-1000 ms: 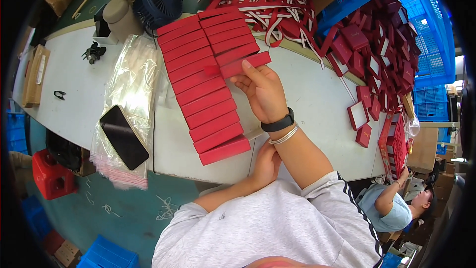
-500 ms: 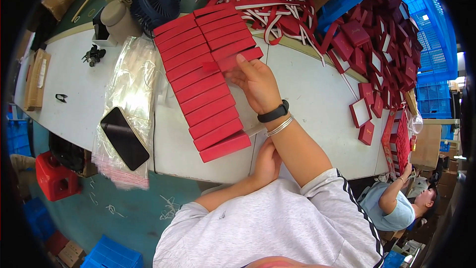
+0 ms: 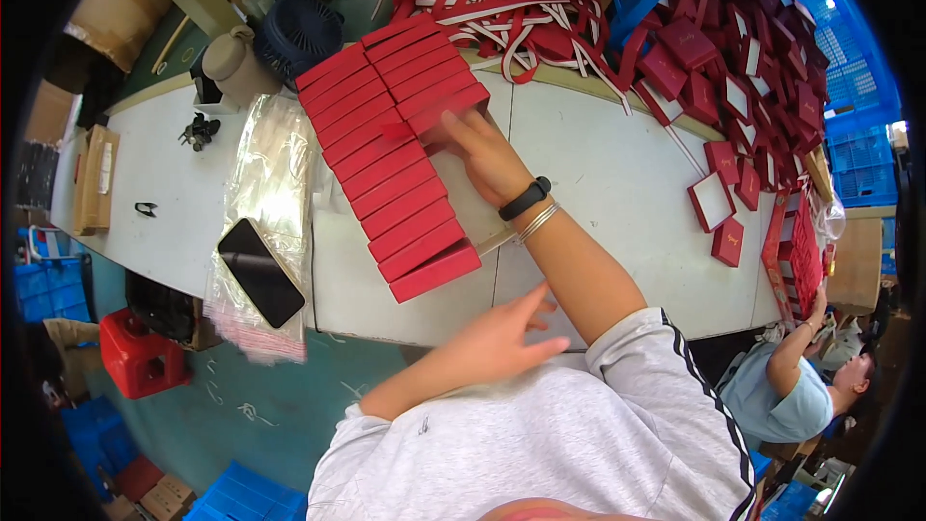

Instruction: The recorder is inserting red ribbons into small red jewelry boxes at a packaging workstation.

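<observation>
Two rows of narrow red boxes lie side by side on the white table, the left row longer than the right. My right hand, with a dark band on its wrist, is at the near end of the right row. Its fingers are closed on a red box there; they are partly blurred and some are hidden. A small red ribbon tab sticks up between the rows. Close to my body, off the table edge, my left hand is open and holds nothing, thumb apart from the fingers.
Left of the boxes, a phone lies on clear plastic bags. A fan and beige cup stand behind. Red-and-white ribbons lie heaped at the back, dark red boxes at right. Another person sits at far right.
My right hand has moved slightly left with the red box, which now sits closer in line with its row. My left hand has come away from beneath my right forearm and spread its fingers.
</observation>
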The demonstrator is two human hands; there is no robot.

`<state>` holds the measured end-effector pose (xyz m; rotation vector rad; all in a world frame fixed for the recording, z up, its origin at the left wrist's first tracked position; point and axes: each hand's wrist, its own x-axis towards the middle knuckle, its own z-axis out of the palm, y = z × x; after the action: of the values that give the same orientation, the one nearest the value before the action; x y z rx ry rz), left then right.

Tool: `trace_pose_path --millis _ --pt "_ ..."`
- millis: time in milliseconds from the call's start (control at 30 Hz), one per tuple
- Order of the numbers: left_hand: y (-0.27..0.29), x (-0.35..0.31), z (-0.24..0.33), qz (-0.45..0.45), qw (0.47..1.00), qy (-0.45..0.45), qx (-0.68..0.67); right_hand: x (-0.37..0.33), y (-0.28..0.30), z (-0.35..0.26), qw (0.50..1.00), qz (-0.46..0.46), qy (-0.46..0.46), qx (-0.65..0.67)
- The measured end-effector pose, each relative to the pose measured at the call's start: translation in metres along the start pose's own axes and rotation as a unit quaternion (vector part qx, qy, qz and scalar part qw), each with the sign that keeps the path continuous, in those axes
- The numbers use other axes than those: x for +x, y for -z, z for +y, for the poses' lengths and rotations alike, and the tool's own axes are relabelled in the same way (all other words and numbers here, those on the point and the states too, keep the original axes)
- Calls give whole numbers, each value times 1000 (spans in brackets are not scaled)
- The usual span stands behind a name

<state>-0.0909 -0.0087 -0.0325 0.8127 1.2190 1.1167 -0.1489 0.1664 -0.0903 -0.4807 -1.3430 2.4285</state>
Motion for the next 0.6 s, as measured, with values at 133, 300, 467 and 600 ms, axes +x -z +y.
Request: trace_pose_path --millis 133,300,467,600 --pt "44 -28 61 202 874 -292 332 5 10 5 1000 13 20 1" --pt "102 17 73 381 638 -204 638 5 5 3 999 7 -6 -41" --pt "114 23 50 340 579 -98 735 4 9 8 999 24 36 -13" --pt "109 17 45 345 554 -66 755 3 13 1 997 25 3 -74"
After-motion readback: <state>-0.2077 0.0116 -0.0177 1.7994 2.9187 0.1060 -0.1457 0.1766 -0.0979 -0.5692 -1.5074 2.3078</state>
